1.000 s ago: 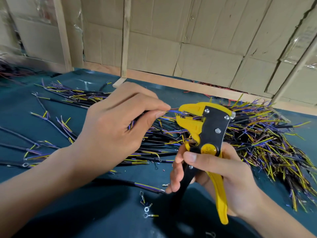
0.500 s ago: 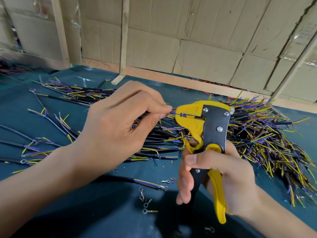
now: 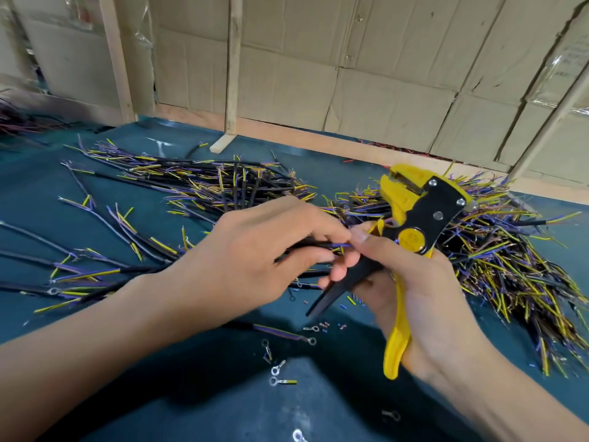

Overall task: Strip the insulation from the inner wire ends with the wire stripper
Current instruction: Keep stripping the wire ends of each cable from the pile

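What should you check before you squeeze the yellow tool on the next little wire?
1. Black cable with blue and yellow inner wires held by left hand: ok.
2. Yellow-and-black wire stripper gripped by right hand: ok.
3. Wire end inside the stripper's jaws: not ok, jaws point up, away from it.
4. Jaws free of scraps: cannot tell.
5. Right thumb away from the wire end: not ok, it touches there.

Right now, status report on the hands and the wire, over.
Left hand pinching black cable; right hand gripping wire stripper. Stripper head raised, no wire in it. Right thumb at cable's coloured wire ends. Loose cable pile right behind.
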